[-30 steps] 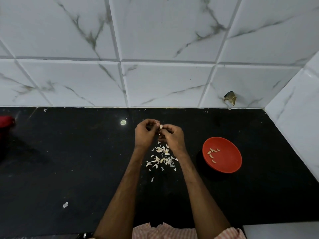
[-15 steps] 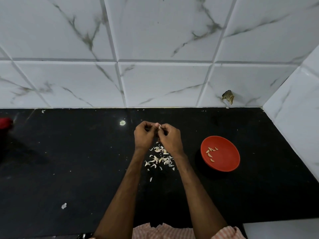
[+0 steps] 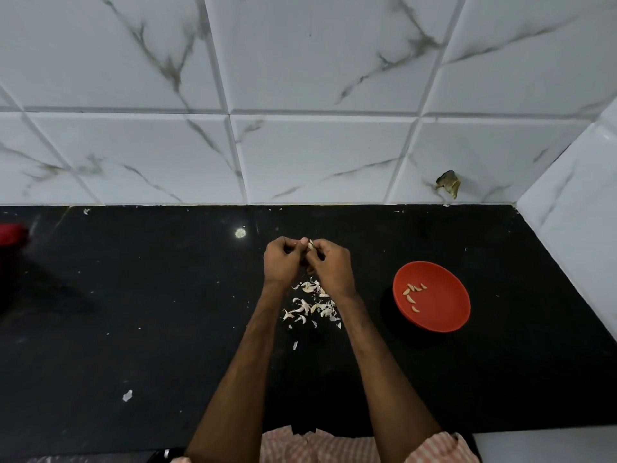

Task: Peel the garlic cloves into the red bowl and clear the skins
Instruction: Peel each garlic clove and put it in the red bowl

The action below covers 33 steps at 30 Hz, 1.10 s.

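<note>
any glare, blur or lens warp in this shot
Head view: wide-angle warp bows the tile joints; a small bright spot on the counter looks like lamp glare; the red thing at the left edge is blurred; left hand, right hand, clove and bowl are sharp.

Black worktop [image 3: 133,295] below white, grey-veined wall tiles [image 3: 317,155], brownish chip [image 3: 449,183] low on the right; at far left edge, red object [image 3: 11,235] (blurred, cut off).

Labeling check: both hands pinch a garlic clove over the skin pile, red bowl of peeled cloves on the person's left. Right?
Wrong side: head view shows the red bowl on the person's right. Left hand and right hand do pinch the garlic clove over the skin pile.
</note>
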Each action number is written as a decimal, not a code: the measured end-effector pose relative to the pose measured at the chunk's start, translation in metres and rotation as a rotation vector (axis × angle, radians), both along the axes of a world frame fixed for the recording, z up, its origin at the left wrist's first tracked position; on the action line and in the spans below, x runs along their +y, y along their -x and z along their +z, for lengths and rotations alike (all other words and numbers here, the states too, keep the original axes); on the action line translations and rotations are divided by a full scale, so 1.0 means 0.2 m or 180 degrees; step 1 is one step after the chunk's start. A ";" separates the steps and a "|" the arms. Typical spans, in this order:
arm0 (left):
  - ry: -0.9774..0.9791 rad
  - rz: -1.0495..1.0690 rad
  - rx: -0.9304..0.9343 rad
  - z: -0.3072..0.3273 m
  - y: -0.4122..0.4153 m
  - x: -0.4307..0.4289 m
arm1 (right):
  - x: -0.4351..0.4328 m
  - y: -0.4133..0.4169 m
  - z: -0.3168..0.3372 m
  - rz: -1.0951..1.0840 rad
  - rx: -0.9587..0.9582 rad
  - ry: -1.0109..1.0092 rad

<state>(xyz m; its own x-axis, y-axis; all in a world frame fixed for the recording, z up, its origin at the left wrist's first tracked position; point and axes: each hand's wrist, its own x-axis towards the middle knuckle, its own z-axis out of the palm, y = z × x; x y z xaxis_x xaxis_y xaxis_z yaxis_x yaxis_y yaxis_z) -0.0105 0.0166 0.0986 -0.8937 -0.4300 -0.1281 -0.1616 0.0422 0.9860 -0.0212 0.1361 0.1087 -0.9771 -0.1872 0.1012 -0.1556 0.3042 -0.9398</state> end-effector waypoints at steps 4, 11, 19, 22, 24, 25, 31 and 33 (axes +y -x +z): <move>-0.0120 0.0068 0.0045 0.03 -0.01 0.00 | -0.01 0.01 0.00 0.0036 0.0042 0.0067; -0.0015 0.0179 0.0092 0.03 -0.01 -0.04 | -0.04 0.01 0.00 0.0041 -0.0123 0.0302; 0.0420 0.0186 0.0127 0.04 -0.01 -0.03 | -0.05 0.01 0.00 -0.0080 -0.0252 0.0508; 0.0480 0.0221 0.0114 0.05 -0.02 -0.03 | -0.06 0.01 0.01 -0.0171 -0.0234 0.0445; 0.0529 0.0219 0.0103 0.06 -0.02 -0.02 | -0.06 0.01 0.01 -0.0266 -0.0216 0.0444; 0.0523 0.0202 0.0101 0.06 -0.02 -0.01 | -0.06 0.01 0.02 -0.0309 -0.0188 0.0454; 0.0224 0.0014 0.0205 0.08 -0.02 -0.01 | -0.03 0.00 0.05 -0.0359 -0.0104 0.0547; -0.0027 -0.0084 0.0287 0.10 -0.03 -0.01 | -0.02 0.00 0.07 -0.0296 -0.0141 0.0560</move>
